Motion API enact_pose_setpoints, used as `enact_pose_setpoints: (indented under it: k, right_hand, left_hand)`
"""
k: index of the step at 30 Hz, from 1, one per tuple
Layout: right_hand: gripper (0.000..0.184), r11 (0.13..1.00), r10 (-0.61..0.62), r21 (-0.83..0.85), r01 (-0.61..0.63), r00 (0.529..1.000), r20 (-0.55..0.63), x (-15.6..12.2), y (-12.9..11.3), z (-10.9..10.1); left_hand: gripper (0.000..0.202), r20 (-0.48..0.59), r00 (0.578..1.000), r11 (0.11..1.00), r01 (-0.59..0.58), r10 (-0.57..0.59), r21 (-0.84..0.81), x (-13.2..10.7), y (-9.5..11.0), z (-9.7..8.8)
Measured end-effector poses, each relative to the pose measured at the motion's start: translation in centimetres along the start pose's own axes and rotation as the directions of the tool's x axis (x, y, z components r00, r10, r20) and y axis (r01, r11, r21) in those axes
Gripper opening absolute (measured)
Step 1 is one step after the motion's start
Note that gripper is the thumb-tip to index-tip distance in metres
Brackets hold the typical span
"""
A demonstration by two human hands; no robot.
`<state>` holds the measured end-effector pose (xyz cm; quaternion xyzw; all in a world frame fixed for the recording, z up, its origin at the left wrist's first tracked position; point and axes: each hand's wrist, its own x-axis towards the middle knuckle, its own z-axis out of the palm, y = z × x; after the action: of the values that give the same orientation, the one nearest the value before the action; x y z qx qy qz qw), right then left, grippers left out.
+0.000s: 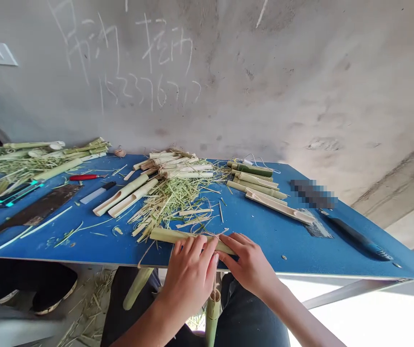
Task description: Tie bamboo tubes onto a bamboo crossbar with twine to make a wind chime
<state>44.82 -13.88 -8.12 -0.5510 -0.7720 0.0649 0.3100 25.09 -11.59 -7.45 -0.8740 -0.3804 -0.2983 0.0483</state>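
A pale green bamboo piece (165, 235) lies along the front edge of the table. My left hand (191, 265) is closed over its middle, fingertips pressing on top. Close beside it, my right hand (248, 258) grips the right end with thumb and fingers. Thin brown twine (224, 232) shows near my right fingertips; how it runs under the hands is hidden. Below the table edge, one bamboo tube (138, 288) is at left, with twine nearby, and another bamboo tube (212, 315) stands upright between the legs, its open end up, twine at its mouth.
Bamboo shavings (170, 197) and split bamboo pieces (134, 196) cover the middle of the blue table (253, 246). More bamboo (255, 183) lies back right. A cleaver (40, 207), a small knife (98, 192), a red-handled tool (86, 177) and a dark-handled tool (358, 236) lie around.
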Motion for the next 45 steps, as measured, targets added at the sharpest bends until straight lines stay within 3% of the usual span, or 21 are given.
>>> enact_pose_setpoints:
  k: [5,10,13,20,24,26,28,30,33,36,39,42,45]
  right_hand:
    - [0.019,0.997,-0.034,-0.076,0.031,0.999,-0.031,-0.8,-0.2,0.4]
    - [0.029,0.962,-0.082,-0.263,0.070,0.996,-0.033,-2.3,-0.4,0.4]
    - [0.036,0.952,-0.067,-0.299,0.067,0.998,0.009,-3.0,-0.8,0.2]
    - [0.053,0.988,0.067,-0.139,-0.060,0.997,0.047,-3.7,-1.0,0.4]
    - [0.056,0.988,0.154,0.025,-0.152,0.981,-0.115,-3.2,0.2,-0.5]
    - [0.053,0.995,0.098,0.021,-0.095,0.980,-0.173,-2.0,0.5,-1.8]
    - [0.054,0.995,-0.093,-0.054,0.089,0.994,-0.062,-0.3,0.4,-3.2]
    - [0.054,0.953,-0.271,-0.097,0.286,0.952,0.144,1.4,0.3,-4.5]
    - [0.036,0.923,-0.316,-0.121,0.366,0.898,0.305,3.0,0.7,-5.7]
    - [0.027,0.956,-0.250,-0.077,0.285,0.920,0.303,2.8,1.4,-6.7]
    - [0.028,0.979,-0.139,0.180,0.094,0.956,0.257,1.4,1.7,-7.7]
    - [0.034,0.878,0.061,0.440,-0.186,0.957,0.284,-0.3,1.4,-8.5]
    - [0.044,0.841,0.176,0.448,-0.303,0.937,0.302,-1.9,0.3,-8.3]
  left_hand:
    - [0.031,-0.006,0.998,0.986,0.065,-0.067,-0.154,1.9,0.6,2.1]
    - [0.025,0.022,0.995,0.886,0.092,-0.092,-0.454,2.4,-0.4,2.8]
    - [0.023,0.018,0.995,0.864,0.096,-0.100,-0.494,2.2,-0.6,2.7]
    - [0.017,0.069,0.975,0.866,0.218,-0.209,-0.449,2.8,0.3,2.8]
    - [0.015,0.072,0.977,0.872,0.210,-0.199,-0.443,2.9,0.4,2.8]
    - [0.013,0.079,0.983,0.875,0.185,-0.168,-0.447,2.9,0.2,2.7]
    - [0.012,0.081,0.988,0.882,0.155,-0.133,-0.446,2.7,0.0,2.6]
    - [0.011,0.077,0.991,0.888,0.133,-0.110,-0.441,2.5,-0.2,2.5]
    - [0.009,0.079,0.992,0.892,0.119,-0.094,-0.435,2.4,-0.4,2.4]
    - [0.009,0.093,0.992,0.890,0.117,-0.085,-0.441,2.3,-0.3,2.3]
    - [0.010,0.100,0.989,0.882,0.139,-0.105,-0.451,2.4,-0.2,2.3]
    - [0.012,0.095,0.988,0.885,0.148,-0.118,-0.442,2.4,-0.1,2.3]
    - [0.012,0.092,0.990,0.887,0.140,-0.110,-0.441,2.4,-0.2,2.3]
